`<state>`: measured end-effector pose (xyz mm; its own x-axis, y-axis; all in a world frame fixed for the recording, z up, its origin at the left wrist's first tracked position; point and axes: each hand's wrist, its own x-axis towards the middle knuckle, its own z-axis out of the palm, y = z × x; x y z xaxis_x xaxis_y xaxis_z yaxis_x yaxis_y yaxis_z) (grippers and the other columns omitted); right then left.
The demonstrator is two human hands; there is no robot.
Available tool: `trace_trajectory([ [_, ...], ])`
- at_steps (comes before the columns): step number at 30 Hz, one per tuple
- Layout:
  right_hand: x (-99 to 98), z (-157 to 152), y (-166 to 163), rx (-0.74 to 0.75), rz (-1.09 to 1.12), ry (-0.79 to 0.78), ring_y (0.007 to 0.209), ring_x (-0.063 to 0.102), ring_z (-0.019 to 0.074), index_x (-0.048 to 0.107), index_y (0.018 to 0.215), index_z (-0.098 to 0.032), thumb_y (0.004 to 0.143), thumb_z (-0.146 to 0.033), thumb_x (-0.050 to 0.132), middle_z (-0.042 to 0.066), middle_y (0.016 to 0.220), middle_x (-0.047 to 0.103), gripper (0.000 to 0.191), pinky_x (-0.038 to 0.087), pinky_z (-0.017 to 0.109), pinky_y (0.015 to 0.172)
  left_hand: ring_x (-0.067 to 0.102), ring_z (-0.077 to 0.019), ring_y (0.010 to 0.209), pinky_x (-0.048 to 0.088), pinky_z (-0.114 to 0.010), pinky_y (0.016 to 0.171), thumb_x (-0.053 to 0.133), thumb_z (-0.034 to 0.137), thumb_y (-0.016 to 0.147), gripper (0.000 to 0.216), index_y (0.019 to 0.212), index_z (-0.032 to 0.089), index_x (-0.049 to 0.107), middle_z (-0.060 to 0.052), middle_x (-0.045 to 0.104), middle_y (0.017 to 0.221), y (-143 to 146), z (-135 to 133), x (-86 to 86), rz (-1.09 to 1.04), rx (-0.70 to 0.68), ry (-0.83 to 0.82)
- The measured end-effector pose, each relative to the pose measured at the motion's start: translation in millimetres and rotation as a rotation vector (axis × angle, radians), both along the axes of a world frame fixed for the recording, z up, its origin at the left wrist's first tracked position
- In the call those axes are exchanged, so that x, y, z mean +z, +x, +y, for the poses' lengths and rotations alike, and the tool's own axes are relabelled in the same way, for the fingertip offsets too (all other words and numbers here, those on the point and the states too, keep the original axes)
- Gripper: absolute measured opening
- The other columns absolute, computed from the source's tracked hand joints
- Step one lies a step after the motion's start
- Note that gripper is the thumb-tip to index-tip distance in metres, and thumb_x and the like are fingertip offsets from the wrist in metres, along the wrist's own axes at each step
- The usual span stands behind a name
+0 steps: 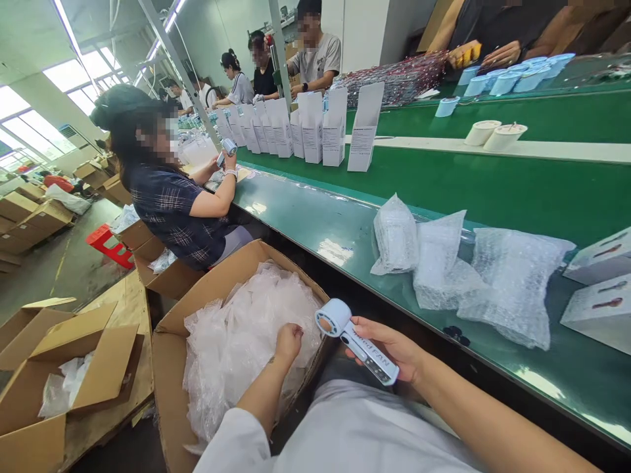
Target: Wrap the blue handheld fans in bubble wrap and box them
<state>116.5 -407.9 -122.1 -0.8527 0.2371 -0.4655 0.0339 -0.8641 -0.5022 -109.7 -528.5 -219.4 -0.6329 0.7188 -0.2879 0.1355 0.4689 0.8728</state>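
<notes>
My right hand (394,348) is closed around the handle of a light blue handheld fan (355,338) marked "Speed FAN", held over my lap beside the conveyor's edge. My left hand (288,341) reaches down into a cardboard box (217,279) full of clear bubble-wrap bags (241,341); its fingers are curled against the plastic, and I cannot see what they grip. Three filled bubble-wrap bags (444,263) lie on the green belt (517,190) just right of the fan.
A seated co-worker (167,197) to the left holds a similar fan. White upright cartons (315,131) stand along the belt. Printed boxes (599,282) sit at the right edge. Open cardboard boxes (64,368) lie on the floor at left. More people work across the line.
</notes>
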Motion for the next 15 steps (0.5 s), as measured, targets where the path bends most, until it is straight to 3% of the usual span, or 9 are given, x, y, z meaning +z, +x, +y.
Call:
trace_trajectory([
  [3,3.9,-6,-7,0.186,0.085,-0.023,0.064,0.069,0.0177,0.05,0.113,-0.017,0.065,-0.028,0.08,0.004,0.087,0.068,0.057,0.055,0.026,0.053,0.058,-0.0193,0.079,0.041,-0.032,0.079,0.071,0.018,0.064,0.002,0.065,0.018,0.069,-0.002,0.064,0.071,-6,3,29.4,-0.069,0.005,0.058],
  [7,4.5,-18,-28,0.378,0.209,-0.07,0.061,0.069,0.0169,0.042,0.128,-0.019,0.061,-0.028,0.082,0.004,0.089,0.069,0.079,0.052,0.024,0.051,0.058,-0.0148,0.061,0.044,-0.028,0.063,0.079,0.032,0.06,0.026,0.078,0.015,0.072,-0.002,0.066,0.067,3,3,60.3,-0.258,-0.028,0.107],
  [11,-3.4,-21,-40,0.409,0.225,-0.025,0.061,0.071,0.0204,0.043,0.128,-0.018,0.066,-0.035,0.079,0.006,0.087,0.07,0.073,0.05,0.022,0.047,0.059,-0.0143,0.054,0.044,-0.028,0.055,0.086,0.039,0.049,0.052,0.091,0.012,0.072,-0.004,0.068,0.07,16,4,76.2,-0.476,-0.045,0.128],
  [15,-5.3,-18,-31,0.363,0.159,0.033,0.06,0.071,0.0201,0.054,0.114,-0.013,0.066,-0.034,0.078,0.007,0.084,0.07,0.057,0.054,0.026,0.05,0.058,-0.0115,0.058,0.044,-0.025,0.057,0.089,0.028,0.043,0.053,0.091,0.014,0.07,-0.001,0.065,0.072,16,6,95.2,-0.654,-0.02,0.216],
])
